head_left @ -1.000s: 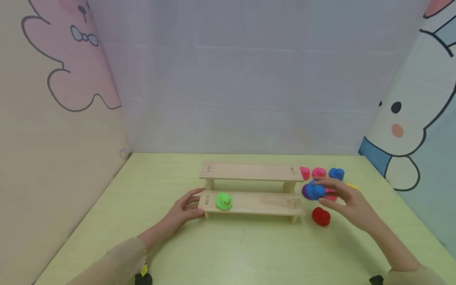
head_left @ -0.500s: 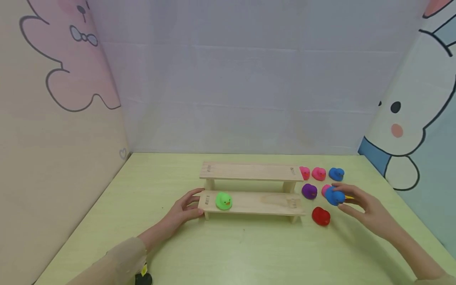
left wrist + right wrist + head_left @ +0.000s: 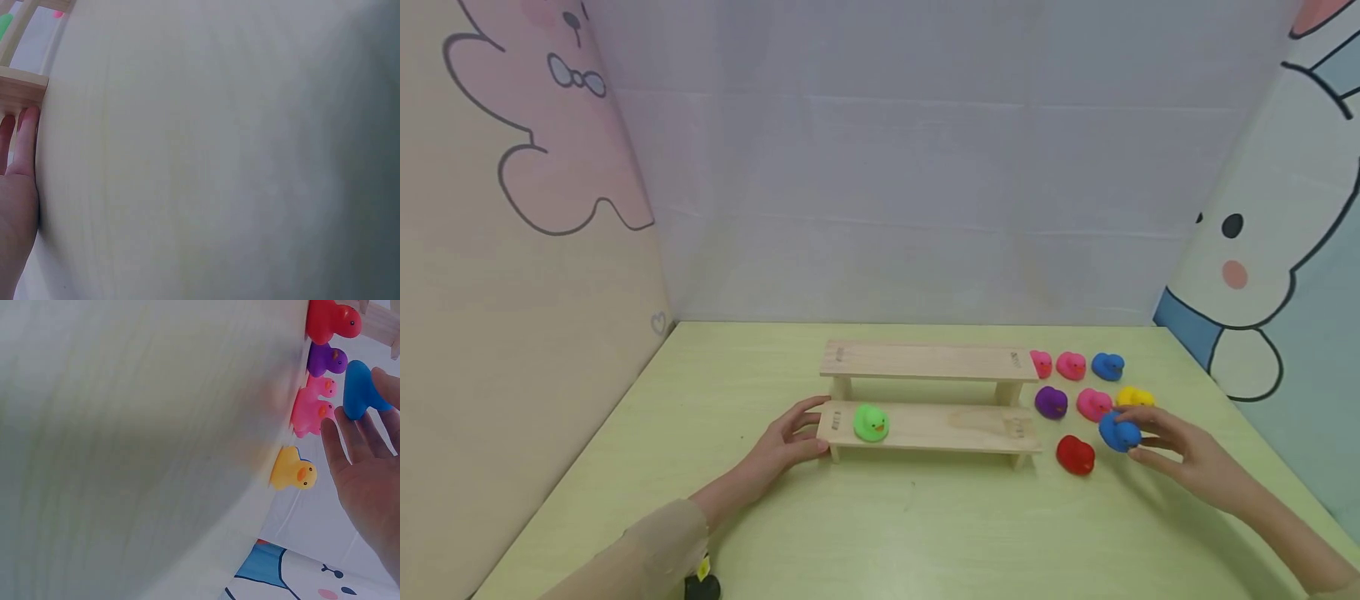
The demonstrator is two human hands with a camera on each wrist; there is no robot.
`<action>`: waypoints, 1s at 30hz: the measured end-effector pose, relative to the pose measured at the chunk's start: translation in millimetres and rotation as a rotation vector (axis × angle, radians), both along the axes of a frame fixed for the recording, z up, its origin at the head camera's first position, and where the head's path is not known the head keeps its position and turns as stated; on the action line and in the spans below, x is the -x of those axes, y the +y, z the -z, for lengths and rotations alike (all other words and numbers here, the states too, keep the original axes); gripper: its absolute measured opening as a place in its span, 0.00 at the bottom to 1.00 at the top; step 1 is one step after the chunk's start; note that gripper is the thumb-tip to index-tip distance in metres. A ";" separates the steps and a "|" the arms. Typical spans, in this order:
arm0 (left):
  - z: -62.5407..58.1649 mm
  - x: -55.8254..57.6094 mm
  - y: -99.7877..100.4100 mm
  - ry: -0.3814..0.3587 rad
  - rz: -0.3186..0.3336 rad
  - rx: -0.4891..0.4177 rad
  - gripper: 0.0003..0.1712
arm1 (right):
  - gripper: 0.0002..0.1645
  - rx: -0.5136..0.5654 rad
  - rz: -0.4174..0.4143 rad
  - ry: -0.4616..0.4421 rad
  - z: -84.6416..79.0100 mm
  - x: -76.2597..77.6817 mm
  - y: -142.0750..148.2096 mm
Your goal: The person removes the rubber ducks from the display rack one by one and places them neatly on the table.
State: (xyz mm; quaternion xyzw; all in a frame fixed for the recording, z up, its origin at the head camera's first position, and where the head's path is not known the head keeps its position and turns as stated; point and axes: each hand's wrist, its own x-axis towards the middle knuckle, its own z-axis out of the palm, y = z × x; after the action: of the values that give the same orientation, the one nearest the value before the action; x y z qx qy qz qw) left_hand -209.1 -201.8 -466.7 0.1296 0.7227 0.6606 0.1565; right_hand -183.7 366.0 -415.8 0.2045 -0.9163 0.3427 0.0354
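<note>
In the head view my right hand (image 3: 1198,458) pinches a blue rubber duck (image 3: 1120,432) between thumb and fingers, above the table at the right. The right wrist view shows the same blue duck (image 3: 362,392) raised off the tabletop. My left hand (image 3: 786,437) grips the left end of a two-step wooden shelf (image 3: 947,427), thumb by the front corner and fingers at the rear of the lower step. Its fingers (image 3: 26,140) touch the wood in the left wrist view. On the lower step, near that end, sits a green rubber duck (image 3: 871,423).
Right of the shelf stand a red duck (image 3: 1076,456), a purple duck (image 3: 1051,402), several pink ducks (image 3: 1071,366), another blue duck (image 3: 1108,367) and a yellow duck (image 3: 1135,397). A black object (image 3: 702,588) with a yellow tag lies at the front edge near the left sleeve.
My right hand has carried the blue duck rightward and toward me, away from the shelf, uncovering the purple, pink and yellow ducks. The left hand and shelf have stayed put.
</note>
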 end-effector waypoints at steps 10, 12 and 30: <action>0.6 0.3 0.4 0.002 0.008 -0.020 0.39 | 0.23 0.009 -0.088 -0.088 10.0 2.8 10.4; 0.8 0.2 0.1 0.002 0.012 -0.021 0.39 | 0.23 0.010 -0.104 -0.094 11.8 3.7 12.0; -0.2 -0.2 -0.1 -0.005 0.004 0.001 0.39 | 0.23 0.028 -0.215 -0.129 20.0 10.4 23.4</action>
State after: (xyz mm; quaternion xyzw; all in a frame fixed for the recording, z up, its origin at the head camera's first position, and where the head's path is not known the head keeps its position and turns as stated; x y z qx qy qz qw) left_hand -209.0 -201.9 -466.5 0.1294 0.7224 0.6603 0.1595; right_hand -194.0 389.4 -435.8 0.2787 -0.8845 0.3696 -0.0580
